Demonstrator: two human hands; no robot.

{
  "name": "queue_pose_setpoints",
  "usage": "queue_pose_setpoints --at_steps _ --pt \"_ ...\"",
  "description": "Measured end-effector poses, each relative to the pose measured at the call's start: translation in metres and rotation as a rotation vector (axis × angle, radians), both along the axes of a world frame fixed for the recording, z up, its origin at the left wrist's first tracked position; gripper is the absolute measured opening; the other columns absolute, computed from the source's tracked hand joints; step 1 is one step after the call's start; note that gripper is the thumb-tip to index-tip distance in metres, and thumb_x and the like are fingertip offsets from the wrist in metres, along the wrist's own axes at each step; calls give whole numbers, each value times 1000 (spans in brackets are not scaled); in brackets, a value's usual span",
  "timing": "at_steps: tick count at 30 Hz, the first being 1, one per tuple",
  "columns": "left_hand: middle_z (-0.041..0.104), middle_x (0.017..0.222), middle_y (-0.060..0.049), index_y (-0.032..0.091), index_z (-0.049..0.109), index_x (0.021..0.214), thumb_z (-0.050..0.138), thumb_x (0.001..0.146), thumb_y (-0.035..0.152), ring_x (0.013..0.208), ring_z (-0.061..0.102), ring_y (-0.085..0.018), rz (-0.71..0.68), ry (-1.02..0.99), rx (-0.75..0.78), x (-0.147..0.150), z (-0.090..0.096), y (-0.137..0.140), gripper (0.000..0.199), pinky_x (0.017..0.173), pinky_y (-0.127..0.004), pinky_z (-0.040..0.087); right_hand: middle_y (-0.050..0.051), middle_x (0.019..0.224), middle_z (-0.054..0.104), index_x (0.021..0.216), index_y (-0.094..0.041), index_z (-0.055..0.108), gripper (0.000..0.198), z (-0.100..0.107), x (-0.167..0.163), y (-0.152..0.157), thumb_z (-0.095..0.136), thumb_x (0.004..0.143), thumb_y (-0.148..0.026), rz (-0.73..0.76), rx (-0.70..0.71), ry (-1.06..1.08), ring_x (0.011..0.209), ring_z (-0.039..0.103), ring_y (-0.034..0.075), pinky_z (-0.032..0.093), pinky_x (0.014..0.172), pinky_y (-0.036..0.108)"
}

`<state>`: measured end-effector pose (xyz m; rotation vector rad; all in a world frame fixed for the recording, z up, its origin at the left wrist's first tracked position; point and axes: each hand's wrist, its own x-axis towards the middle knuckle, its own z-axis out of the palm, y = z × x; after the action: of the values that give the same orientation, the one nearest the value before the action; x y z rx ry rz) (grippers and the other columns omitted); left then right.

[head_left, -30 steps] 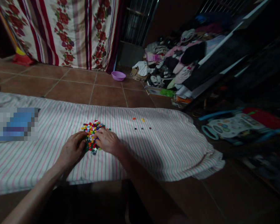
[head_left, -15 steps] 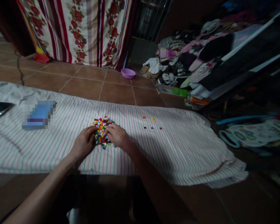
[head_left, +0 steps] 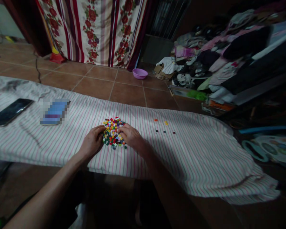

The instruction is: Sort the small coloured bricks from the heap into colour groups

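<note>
A heap of tiny multicoloured cube-like pieces (head_left: 112, 135) lies on a striped cloth (head_left: 143, 165) between my two hands. My left hand (head_left: 92, 140) rests against the heap's left edge, its fingers curved and apart from the thumb. At the right side of the heap, my right hand (head_left: 132, 136) has thumb and fingertips drawn together among the pieces; whatever is between them is too small to make out. Farther right, small orange pieces (head_left: 155, 120) and yellow pieces (head_left: 166, 122) sit above a row of a black piece (head_left: 157, 131), a grey piece (head_left: 164, 131) and a dark red piece (head_left: 173, 133).
To the left lie a dark phone (head_left: 11, 111) and a second phone with a blurred-out screen (head_left: 54, 112). Beyond the cloth, a purple basin (head_left: 140, 74) stands on the tiled floor, near a floral curtain (head_left: 92, 31) and a heap of clothes (head_left: 205, 57).
The view has shifted, so everything sits farther right and more of the dark phone shows. Both hands stay at the heap; the right fingertips have moved slightly toward its right edge.
</note>
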<state>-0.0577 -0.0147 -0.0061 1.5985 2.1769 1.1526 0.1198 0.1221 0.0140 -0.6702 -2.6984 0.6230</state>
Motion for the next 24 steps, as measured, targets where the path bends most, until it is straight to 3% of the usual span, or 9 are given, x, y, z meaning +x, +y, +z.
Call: queue_pose_setpoints --at_steps 12,17,24 --pt "65 123 -8 21 65 95 43 84 24 115 60 -22 18 -4 -6 1 2 1 25 105 -44 49 4 96 58 97 -20 71 23 -7 1 1 53 88 -8 101 2 69 93 58 16 47 88 29" --pt "65 124 -10 20 66 96 42 86 28 116 60 -22 14 7 -4 0 -1 2 27 105 -44 48 5 96 58 96 -18 69 16 3 5 2 57 88 -12 189 10 28 93 57 16 46 88 30" --pt "65 124 -10 20 66 97 40 87 31 117 60 -22 8 23 -18 0 -1 2 29 106 -44 48 6 102 57 92 -16 66 10 13 7 -4 65 83 -14 166 35 -123 95 55 18 45 88 30"
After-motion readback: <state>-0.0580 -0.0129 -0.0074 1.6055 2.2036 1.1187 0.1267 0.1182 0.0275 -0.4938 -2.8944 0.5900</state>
